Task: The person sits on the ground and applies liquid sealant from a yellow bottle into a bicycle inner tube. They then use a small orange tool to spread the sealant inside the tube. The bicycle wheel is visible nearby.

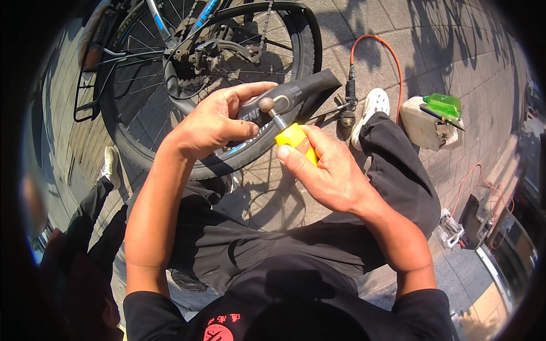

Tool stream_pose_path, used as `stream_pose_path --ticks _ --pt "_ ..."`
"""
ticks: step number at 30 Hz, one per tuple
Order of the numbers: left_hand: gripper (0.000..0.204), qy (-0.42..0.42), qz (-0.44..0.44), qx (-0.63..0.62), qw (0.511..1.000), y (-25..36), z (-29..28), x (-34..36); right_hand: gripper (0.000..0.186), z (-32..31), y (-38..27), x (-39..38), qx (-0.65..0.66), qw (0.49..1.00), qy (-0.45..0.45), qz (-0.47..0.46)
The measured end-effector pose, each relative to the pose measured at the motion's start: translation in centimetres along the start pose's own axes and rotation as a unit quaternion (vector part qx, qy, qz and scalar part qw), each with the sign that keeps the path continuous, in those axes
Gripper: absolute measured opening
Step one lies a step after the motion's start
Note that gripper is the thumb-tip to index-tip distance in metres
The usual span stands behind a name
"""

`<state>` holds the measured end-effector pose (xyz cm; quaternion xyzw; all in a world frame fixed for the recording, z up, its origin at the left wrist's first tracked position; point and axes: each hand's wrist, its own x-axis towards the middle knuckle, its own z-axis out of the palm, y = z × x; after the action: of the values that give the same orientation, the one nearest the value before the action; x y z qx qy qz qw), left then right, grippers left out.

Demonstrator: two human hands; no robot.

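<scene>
My left hand (216, 122) grips a black rubber inner tube (307, 88), held flattened across the bicycle's wheel (131, 131). A pale, looped outline marks the tube's upper face. My right hand (321, 176) is closed on a yellow-handled tool (294, 136), thumb along the handle. The tool's metal shaft and rounded brownish tip (266, 104) point up and left over the tube, close beside my left thumb; whether the tip touches the rubber I cannot tell.
An air tool (351, 85) on an orange hose lies right of the wheel. A whitish jug (421, 122) carries a green bottle (442, 104). Another person's leg and white shoe (110, 167) are at left. Cords and equipment (455, 230) sit at right.
</scene>
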<state>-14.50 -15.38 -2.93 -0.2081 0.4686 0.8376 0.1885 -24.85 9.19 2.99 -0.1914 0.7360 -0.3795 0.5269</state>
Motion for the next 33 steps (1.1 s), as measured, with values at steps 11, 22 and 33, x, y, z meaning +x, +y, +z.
stream_pose_path --ticks 11,22,33 --pt "0.092 0.018 -0.021 -0.015 1.000 0.9 0.1 -0.2 0.041 -0.3 0.2 -0.9 0.003 1.000 -0.004 0.021" --pt "0.094 0.023 -0.020 -0.004 1.000 0.9 0.2 0.1 0.037 -0.7 1.2 -1.3 0.019 0.999 0.023 0.016" --pt "0.086 0.020 -0.004 -0.006 1.000 0.8 0.4 0.2 0.039 -0.8 0.9 -1.2 0.022 0.999 0.001 0.039"
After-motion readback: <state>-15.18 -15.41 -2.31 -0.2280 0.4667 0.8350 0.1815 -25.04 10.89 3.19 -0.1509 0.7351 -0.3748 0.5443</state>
